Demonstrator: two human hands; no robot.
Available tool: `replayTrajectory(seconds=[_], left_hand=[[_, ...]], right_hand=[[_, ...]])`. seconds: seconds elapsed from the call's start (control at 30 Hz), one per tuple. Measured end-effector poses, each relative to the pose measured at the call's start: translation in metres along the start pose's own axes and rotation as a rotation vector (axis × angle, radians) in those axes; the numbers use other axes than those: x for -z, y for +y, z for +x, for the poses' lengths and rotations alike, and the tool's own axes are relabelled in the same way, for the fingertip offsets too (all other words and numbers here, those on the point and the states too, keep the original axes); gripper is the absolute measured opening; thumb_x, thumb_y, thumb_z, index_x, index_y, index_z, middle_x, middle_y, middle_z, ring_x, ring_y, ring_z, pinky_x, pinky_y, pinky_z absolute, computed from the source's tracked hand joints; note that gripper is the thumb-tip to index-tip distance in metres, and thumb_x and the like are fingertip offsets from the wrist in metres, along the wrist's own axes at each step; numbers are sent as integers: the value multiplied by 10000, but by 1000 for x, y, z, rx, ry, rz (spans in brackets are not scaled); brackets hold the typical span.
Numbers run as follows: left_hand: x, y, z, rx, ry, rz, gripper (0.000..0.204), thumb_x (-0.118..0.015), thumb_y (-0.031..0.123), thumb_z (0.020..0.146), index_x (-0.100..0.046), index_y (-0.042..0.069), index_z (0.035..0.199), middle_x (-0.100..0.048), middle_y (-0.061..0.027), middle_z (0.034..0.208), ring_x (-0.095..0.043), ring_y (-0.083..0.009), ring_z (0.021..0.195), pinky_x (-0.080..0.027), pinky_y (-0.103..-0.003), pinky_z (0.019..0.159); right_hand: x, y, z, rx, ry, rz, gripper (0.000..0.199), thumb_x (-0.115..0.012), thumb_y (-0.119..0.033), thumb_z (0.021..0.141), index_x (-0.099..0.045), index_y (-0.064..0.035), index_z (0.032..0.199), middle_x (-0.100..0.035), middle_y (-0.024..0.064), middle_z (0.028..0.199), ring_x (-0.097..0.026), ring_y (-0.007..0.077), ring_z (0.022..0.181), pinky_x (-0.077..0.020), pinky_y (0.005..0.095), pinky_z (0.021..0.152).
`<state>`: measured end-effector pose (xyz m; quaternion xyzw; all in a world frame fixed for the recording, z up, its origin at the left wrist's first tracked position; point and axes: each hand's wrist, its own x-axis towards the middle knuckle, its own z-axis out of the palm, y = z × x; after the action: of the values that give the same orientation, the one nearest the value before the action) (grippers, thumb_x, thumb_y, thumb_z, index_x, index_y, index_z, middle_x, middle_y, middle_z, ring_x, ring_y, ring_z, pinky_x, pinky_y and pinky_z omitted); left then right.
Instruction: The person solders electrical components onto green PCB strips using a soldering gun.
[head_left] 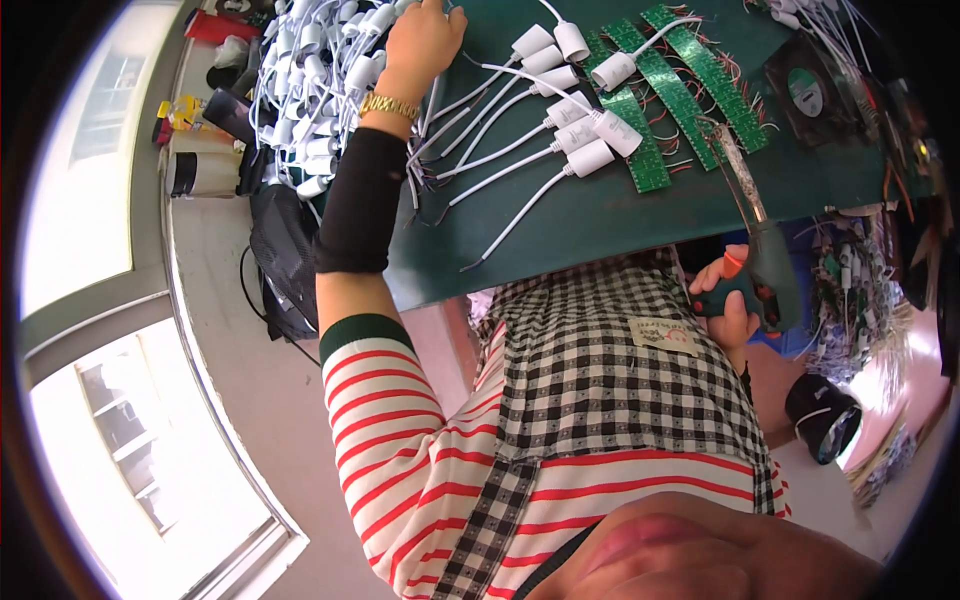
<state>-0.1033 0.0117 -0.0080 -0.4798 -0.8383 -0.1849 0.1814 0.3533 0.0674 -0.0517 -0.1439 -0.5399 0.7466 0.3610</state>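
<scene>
My left hand, with a gold watch band and a black sleeve cover, reaches to the far edge of the view. It is beside a heap of white lamp sockets with white cables. Its fingertips run out of view, so what they touch is hidden. My right hand is closed around the grip of a dark green soldering gun with an orange trigger. The gun's metal tip points over the green circuit boards. Several white sockets with cables lie in a row left of the boards, some overlapping them.
A dark green table holds the parts. On its right lies a black round-centred object. At the left are a black bag and a paper roll. More wired parts hang or lie at the right, above a black bucket-like container.
</scene>
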Motion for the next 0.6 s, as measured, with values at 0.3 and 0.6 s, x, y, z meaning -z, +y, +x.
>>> replayTrajectory(seconds=[0.3, 0.6], left_hand=[[-42, -15, 8, -43, -92, 311, 207, -580, 245, 819, -689, 98, 915, -621, -141, 961, -615, -301, 903, -506, -423, 747], [35, 26, -9, 213, 286, -1358, 167, -635, 68, 887, -619, -28, 1022, -659, -134, 1019, -665, -208, 850, -520, -274, 774]], right_hand=[[1, -1, -8, -42, 52, -64, 537, -533, -355, 905, -363, -3, 1273, -523, 105, 877, -544, 183, 769, -485, 351, 703], [8, 4, -13, -95, 36, -24, 542, -532, -359, 912, -363, -29, 1308, -510, 90, 873, -547, 187, 764, -483, 357, 711]])
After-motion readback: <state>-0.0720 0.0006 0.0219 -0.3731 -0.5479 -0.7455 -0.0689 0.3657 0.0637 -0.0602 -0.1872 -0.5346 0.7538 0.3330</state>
